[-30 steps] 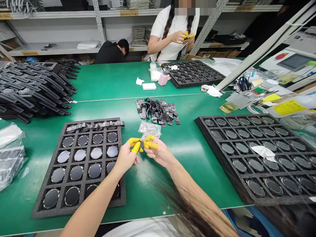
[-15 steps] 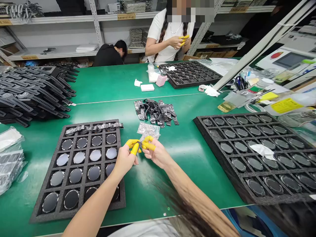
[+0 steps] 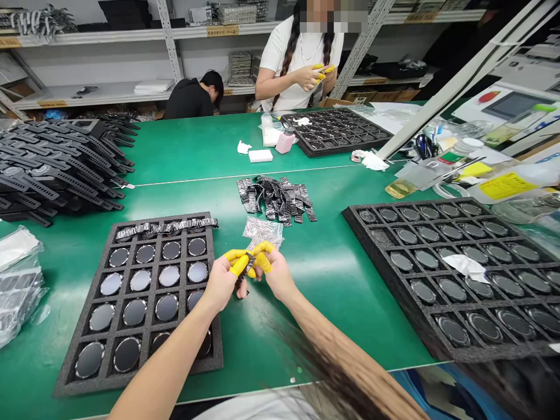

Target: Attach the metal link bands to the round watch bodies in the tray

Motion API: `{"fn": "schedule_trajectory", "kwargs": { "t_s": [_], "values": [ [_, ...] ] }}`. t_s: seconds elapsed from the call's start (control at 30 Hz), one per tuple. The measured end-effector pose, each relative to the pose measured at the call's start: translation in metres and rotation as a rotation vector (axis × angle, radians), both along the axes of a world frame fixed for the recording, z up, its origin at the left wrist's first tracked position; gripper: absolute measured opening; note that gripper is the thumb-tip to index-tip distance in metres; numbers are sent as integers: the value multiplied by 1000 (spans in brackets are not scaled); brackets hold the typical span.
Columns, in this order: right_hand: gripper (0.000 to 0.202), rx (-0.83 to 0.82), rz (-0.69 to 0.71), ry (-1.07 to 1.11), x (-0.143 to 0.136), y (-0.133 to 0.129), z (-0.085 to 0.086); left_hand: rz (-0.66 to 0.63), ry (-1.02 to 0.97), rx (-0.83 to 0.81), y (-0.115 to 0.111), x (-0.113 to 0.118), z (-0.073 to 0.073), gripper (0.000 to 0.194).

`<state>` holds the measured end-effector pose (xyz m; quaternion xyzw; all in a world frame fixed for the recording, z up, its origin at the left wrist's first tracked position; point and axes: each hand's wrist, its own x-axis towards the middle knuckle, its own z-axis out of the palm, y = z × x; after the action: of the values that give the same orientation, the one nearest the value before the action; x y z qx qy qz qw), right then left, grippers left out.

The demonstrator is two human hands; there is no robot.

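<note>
Pinching a small dark metal watch-strap piece [image 3: 245,269] between them, the left hand [image 3: 223,283] and the right hand [image 3: 273,273] meet just below the centre of the frame, above the green table [image 3: 332,274]. Both hands wear yellow finger cots, and the thumb and forefinger of each are pressed onto the piece, which hangs slanted between the two grips. Just above the hands lie a few small clear bags [image 3: 262,229], and above those a heap of dark strap links [image 3: 275,198]. At lower left sits a black foam tray [image 3: 144,361] of round watch faces, with a row of straps along its upper edge. A larger black tray [image 3: 385,239] fills the right side, with a white scrap of paper [image 3: 468,267] lying on it. Black straps [image 3: 61,163] are stacked at upper left. Across the table, at the top of the frame, another person's hands [image 3: 317,73], also in yellow cots, work over a third tray [image 3: 336,131]
</note>
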<state>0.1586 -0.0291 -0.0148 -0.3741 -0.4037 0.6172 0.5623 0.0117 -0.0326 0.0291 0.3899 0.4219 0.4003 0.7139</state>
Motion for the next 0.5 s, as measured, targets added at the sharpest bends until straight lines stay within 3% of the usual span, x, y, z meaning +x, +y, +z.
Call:
{"fn": "schedule_trajectory", "kwargs": {
  "t_s": [0.13,0.23,0.37,0.43,0.5],
  "values": [
    [52,63,157,36,8,3,-2,0,-49,-8,1,-4,1,57],
    [51,200,217,-58,16,5,-5,-52,-108,-34,1,-8,-2,46],
    [30,422,209,-251,28,6,-6,-265,-198,-82,7,-17,-2,44],
    [24,451,164,-246,32,6,-4,-333,-14,60,14,-27,4,44],
    [21,437,103,-154,33,6,-2,-241,471,325,22,-40,16,38]
  ]
}}
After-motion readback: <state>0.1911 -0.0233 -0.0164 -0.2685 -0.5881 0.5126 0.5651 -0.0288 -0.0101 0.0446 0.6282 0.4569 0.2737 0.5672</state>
